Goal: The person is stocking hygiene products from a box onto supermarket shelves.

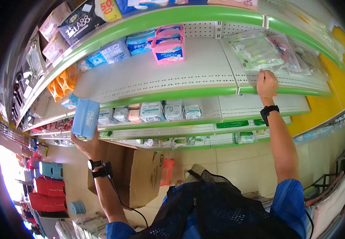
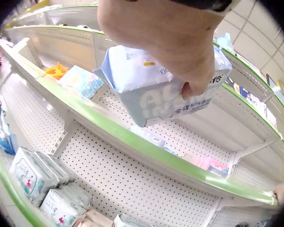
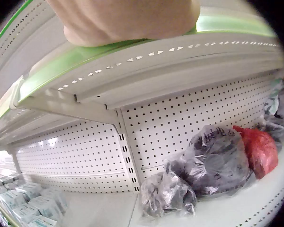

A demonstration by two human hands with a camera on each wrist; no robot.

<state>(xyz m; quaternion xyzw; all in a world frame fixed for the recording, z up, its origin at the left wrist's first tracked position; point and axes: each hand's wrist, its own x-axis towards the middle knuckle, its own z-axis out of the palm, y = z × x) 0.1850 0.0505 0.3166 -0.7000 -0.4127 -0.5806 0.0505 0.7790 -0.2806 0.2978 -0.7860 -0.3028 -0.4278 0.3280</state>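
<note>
My left hand (image 1: 88,145) grips a light blue pack of sanitary pads (image 1: 85,118) marked ALL IN ONE, raised before the shelf's left part. In the left wrist view, fingers curl over the top of the same pack (image 2: 154,101). My right hand (image 1: 267,84) is curled into a fist at the green front edge of the shelf on the right. Just beyond its knuckles lies a clear plastic bag with green-and-white contents (image 1: 256,49). The right wrist view has the hand (image 3: 132,21) above the green shelf edge, its fingertips out of sight.
Pink packs (image 1: 168,49) and blue packs (image 1: 116,51) stand along the shelf's back. White packs (image 1: 152,111) line the shelf below. An open cardboard box (image 1: 144,179) sits on the floor by my left forearm. Bagged dark goods (image 3: 215,161) lie on a lower right shelf.
</note>
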